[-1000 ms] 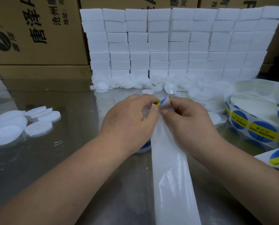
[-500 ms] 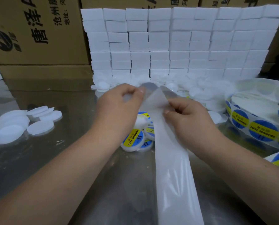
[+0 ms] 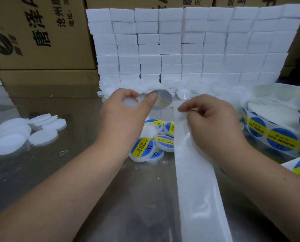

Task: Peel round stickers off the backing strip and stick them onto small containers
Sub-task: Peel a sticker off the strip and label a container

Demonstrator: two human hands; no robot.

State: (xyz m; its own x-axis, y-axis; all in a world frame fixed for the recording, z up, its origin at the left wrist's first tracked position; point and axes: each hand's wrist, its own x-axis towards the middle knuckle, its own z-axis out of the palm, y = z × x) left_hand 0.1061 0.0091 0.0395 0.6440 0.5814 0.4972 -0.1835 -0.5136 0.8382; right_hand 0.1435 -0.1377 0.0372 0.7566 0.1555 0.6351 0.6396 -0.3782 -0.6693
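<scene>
My left hand (image 3: 126, 117) pinches a peeled round sticker (image 3: 162, 99) under its thumb, the sticker's pale back side toward me, and curls its fingers round a small white container (image 3: 130, 103). My right hand (image 3: 210, 123) pinches the top end of the white backing strip (image 3: 198, 180), which runs down toward me over the table. Between the hands lies a small pile of labelled containers (image 3: 142, 150) with blue and yellow stickers.
A roll of blue and yellow stickers (image 3: 275, 135) lies at the right. Plain white container lids (image 3: 23, 131) lie at the left, more white containers (image 3: 184, 92) along the foot of a wall of white boxes (image 3: 189, 44). Cardboard cartons (image 3: 41, 35) stand behind.
My left hand has pulled the sticker free of the backing strip and moved up and left. The pile of labelled containers has come into view. My right hand still holds the strip.
</scene>
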